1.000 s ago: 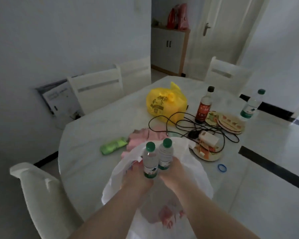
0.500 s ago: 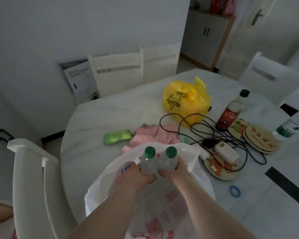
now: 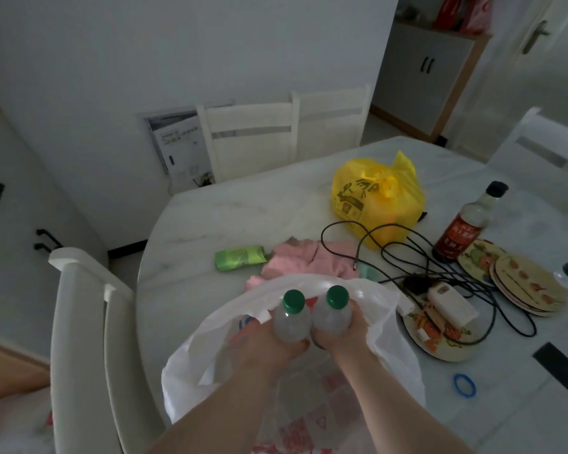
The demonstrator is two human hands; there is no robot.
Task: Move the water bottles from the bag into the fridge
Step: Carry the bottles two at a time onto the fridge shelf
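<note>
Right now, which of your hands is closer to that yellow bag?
Right. The right hand, gripping one water bottle, is short and left of the yellow bag; the left hand, gripping the other bottle, lies even farther left.

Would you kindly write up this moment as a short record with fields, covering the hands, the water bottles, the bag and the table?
left hand: grips first water bottle, upright
right hand: grips second water bottle, side by side with the first
white bag: open, under both hands, at the near edge of the table
also on table: yellow bag, sauce bottle, black cables, pink cloth, plates
fridge: not in view
</note>
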